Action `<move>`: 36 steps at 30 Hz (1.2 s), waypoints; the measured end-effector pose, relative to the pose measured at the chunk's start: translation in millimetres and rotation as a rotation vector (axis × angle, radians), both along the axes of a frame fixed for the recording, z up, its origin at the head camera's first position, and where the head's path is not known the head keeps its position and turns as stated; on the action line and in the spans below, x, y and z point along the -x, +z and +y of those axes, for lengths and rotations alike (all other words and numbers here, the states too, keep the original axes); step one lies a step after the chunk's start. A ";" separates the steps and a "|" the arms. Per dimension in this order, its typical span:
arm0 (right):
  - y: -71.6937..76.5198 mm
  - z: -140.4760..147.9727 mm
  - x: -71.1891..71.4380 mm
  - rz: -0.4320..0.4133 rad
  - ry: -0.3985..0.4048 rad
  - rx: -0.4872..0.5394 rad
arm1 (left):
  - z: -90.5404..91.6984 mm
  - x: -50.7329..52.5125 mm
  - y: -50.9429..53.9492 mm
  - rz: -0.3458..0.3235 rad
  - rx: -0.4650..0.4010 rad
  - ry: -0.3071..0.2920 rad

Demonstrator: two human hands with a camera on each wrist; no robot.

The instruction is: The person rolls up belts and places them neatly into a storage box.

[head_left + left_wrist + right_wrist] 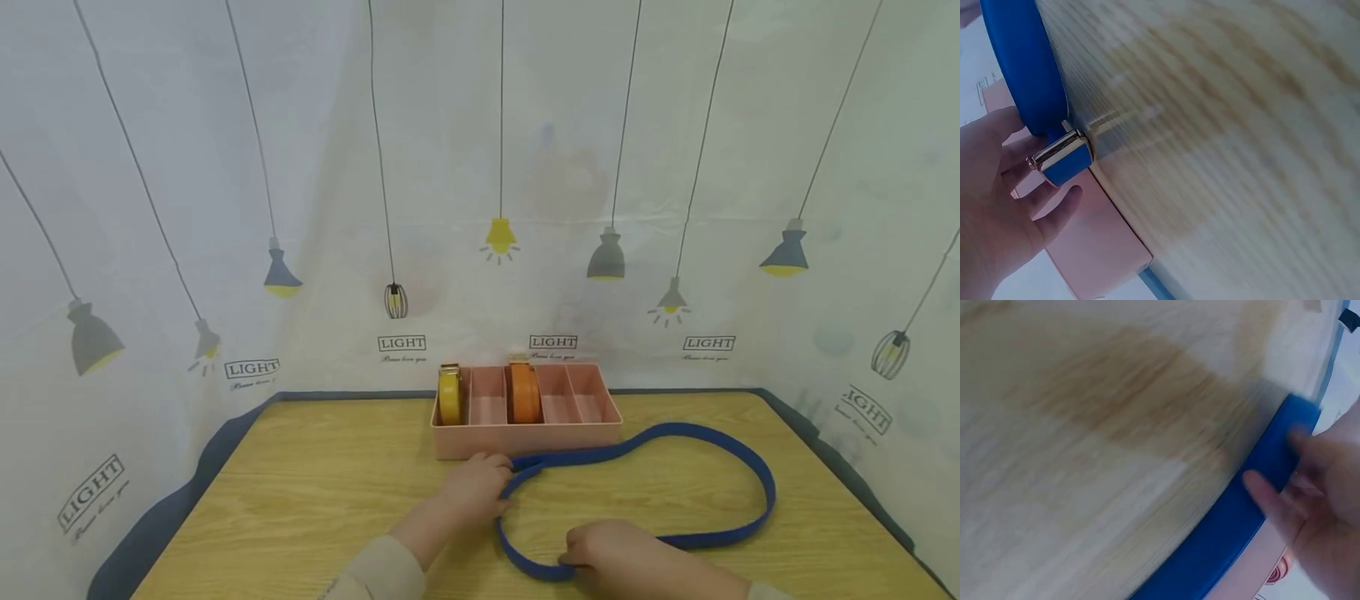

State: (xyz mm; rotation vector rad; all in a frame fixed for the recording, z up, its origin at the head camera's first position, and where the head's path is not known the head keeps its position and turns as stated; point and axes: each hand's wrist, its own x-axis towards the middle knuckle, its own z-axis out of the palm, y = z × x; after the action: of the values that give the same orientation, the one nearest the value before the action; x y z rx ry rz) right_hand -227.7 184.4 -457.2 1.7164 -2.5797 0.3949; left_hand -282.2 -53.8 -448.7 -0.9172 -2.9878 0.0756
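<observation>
Looping across the yellow wooden table [337, 467], the flat blue belt [678, 429] was gripped near its gold-toned metal buckle [1057, 150] by the left hand [477, 487], pinched by the right hand [626, 552], apparently for control.

The bare left hand [474, 492] and bare right hand [622, 554] are pinching, the left nearer the yellow wood-grain worktop's [337, 467] far edge.

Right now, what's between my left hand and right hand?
In the head view, a curved stretch of blue belt runs over the tabletop between your left hand and right hand.
</observation>
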 end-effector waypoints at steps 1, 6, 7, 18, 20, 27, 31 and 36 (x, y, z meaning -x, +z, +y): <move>1.5 -0.6 0.6 -0.051 -0.069 -0.021 | -0.8 0.4 -0.4 -0.006 -0.003 0.003; 3.7 -6.4 6.0 -0.237 -0.323 -0.013 | -3.6 1.9 -1.4 -0.017 -0.019 0.002; 3.3 -8.5 7.1 -0.251 -0.349 -0.003 | -3.8 2.0 -1.8 -0.014 -0.023 -0.004; -10.0 -51.0 18.1 -0.215 -0.353 0.060 | -4.0 -1.8 -3.1 0.003 -0.041 -0.044; -14.0 -57.3 18.7 -0.132 -0.265 0.076 | -4.3 -2.8 -3.0 0.013 -0.050 -0.049; -15.9 -58.8 18.2 -0.038 -0.223 0.138 | -8.7 -2.7 -6.8 0.044 -0.083 -0.070; -12.8 -54.7 19.8 -0.063 -0.329 0.198 | -14.3 -1.7 -7.2 0.033 -0.128 -0.067; -14.5 -55.7 21.0 -0.035 -0.433 0.221 | -19.4 1.8 -7.8 0.030 -0.138 -0.063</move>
State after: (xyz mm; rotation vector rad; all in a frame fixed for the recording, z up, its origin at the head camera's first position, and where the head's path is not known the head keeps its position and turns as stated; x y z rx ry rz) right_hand -248.7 128.7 -471.7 1.0547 -2.7063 0.6593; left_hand -284.0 -73.2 -456.4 -0.9830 -2.8906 -0.1151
